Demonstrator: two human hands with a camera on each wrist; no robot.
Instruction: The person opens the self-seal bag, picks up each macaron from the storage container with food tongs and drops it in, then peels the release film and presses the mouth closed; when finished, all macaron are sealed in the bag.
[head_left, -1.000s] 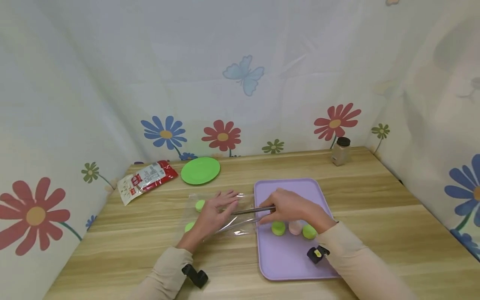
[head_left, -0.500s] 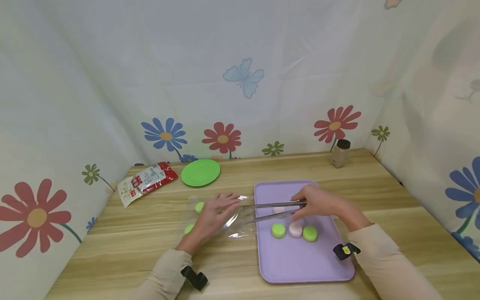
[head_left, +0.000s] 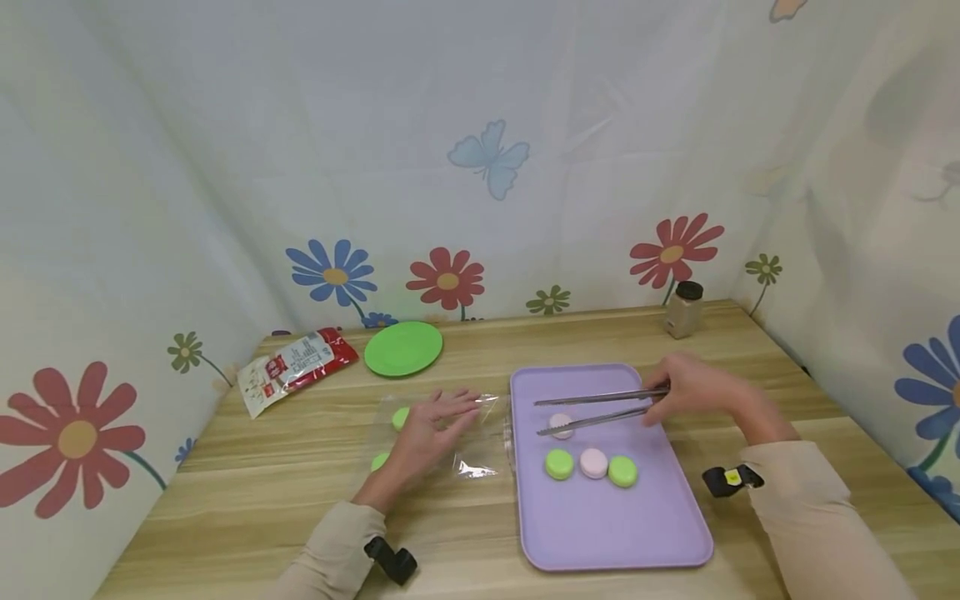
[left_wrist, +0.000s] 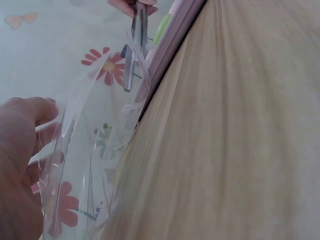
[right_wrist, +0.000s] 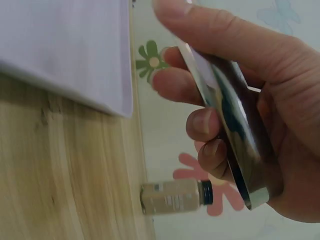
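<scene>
In the head view my left hand (head_left: 426,440) rests on a clear plastic bag (head_left: 480,454), fingers fairly straight. Two green macarons (head_left: 401,418) show through the bag beside that hand. The left wrist view has the bag's film (left_wrist: 75,130) standing up by the fingers. My right hand (head_left: 693,390) grips metal tongs (head_left: 607,397) near their closed end. The tongs' arms are spread over a purple tray (head_left: 600,533), nothing pinched between the tips. On the tray lie two pink macarons (head_left: 593,463) and two green macarons (head_left: 558,464); one pink one is partly under the tongs.
A green plate (head_left: 403,349) lies at the back, with a red and white packet (head_left: 297,369) to its left. A jar with a black lid (head_left: 684,310) stands at the back right. A flowered curtain (head_left: 360,167) hangs behind the table.
My right hand has drawn the tongs to the right, out of the bag and over the tray. The left hand has stayed on the bag.
</scene>
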